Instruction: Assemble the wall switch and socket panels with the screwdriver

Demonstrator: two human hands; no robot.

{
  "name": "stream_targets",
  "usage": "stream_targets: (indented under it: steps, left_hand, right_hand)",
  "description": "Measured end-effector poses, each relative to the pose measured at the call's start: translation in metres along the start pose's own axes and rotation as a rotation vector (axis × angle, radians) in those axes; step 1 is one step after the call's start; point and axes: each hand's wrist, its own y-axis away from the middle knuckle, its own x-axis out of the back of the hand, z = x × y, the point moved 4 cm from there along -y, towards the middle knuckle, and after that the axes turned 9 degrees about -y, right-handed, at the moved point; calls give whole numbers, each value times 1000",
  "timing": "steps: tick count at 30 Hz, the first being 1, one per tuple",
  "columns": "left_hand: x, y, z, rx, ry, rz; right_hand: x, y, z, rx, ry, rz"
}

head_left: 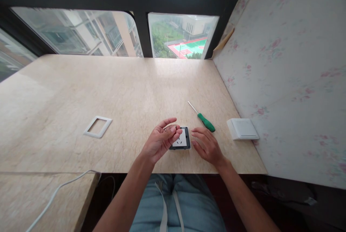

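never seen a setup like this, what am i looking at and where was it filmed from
There's no machine: these are a person's two bare hands, seen from a camera on their head, looking forward and down. On the pale ledge by the window lie a white frame, a green-handled screwdriver, a white switch-like box and a socket. The left hand, partly covering the socket, pinches a tiny thing, too small to identify. The right hand is beside it, holding nothing visible.
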Motion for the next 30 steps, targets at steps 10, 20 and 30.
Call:
stream_targets:
  steps: [10,20,30]
  left_hand:
    - [-11,-3,14,-330,-601,-20]
    - [-7,-9,7,-421,-743,138]
    - [-15,-4,-2,-672,-1176,0]
  right_hand:
    - [-20,2,8,-166,-79,-235]
    - [-27,8,16,-217,-72,-242]
    - [-19,7,16,-286,-168,-168]
